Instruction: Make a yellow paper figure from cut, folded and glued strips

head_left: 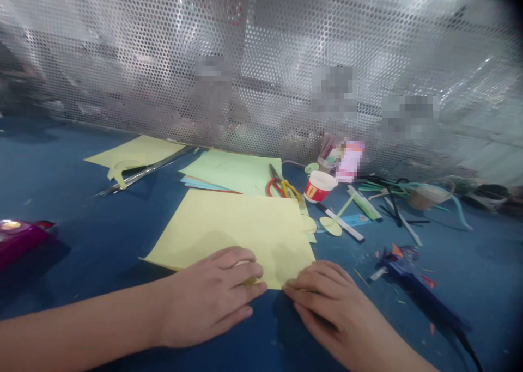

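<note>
Yellow paper (241, 219) is touched by left fingers (245, 273), part-spread, and right fingers (316, 280), bunched, grip unclear; it could be creased by uneven pressure.

My left hand (216, 293) lies palm down, fingers slightly spread; my right hand (327, 301) angles inward, fingers together, both forearms bare.

**Side items, blue tabletop (61, 187)**

Red-and-white paper cup (315, 192) right of center. Dark blue corded glue gun (425, 293) at right, small orange-red scraps (428, 280) around it. Glossy magenta object (24, 241) far left (cut off, type unclear). Silvery perforated screen (163, 45) behind.
</note>
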A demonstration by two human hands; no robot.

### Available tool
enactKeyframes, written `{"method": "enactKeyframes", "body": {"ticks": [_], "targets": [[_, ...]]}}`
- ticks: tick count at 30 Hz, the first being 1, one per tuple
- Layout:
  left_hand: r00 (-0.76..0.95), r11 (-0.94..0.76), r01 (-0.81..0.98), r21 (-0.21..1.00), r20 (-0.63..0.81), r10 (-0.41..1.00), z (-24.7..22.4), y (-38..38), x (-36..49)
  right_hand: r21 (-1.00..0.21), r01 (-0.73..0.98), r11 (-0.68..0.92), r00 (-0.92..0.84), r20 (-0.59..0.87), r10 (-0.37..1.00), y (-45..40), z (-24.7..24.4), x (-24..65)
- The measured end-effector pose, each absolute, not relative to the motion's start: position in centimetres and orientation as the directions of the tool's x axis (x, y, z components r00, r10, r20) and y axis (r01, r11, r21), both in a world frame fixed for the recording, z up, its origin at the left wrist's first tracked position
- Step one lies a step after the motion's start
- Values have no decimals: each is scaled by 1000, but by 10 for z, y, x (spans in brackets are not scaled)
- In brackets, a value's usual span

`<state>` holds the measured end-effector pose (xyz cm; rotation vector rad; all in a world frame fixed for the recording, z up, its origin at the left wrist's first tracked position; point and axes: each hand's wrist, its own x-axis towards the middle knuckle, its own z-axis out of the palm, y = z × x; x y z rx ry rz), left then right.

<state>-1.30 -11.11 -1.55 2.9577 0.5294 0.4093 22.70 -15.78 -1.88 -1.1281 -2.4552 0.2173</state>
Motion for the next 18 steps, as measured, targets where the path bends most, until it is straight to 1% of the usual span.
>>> {"method": "enactKeyframes", "body": {"ticks": [7, 11, 14, 16, 18], "targets": [[856, -905, 378, 193, 298, 421, -29, -105, -34, -270, 704, 656, -583, 308, 752, -158, -22, 229], [845, -884, 402, 238, 275, 458, -23, -101, -43, -232, 697, 679, -617, 288, 732, -158, -24, 231], [851, -843, 423, 333, 172, 495, -14, -99, -47, -228, 688, 689, -633, 276, 723, -156, -25, 231], [845, -793, 436, 425, 108, 523, -9, -98, -50, -234, 690, 685, -629, 275, 727, -155, -25, 230], [808, -707, 476, 523, 57, 586, -7, -97, -54, -245, 702, 669, -617, 262, 742, -154, -24, 228]]}}
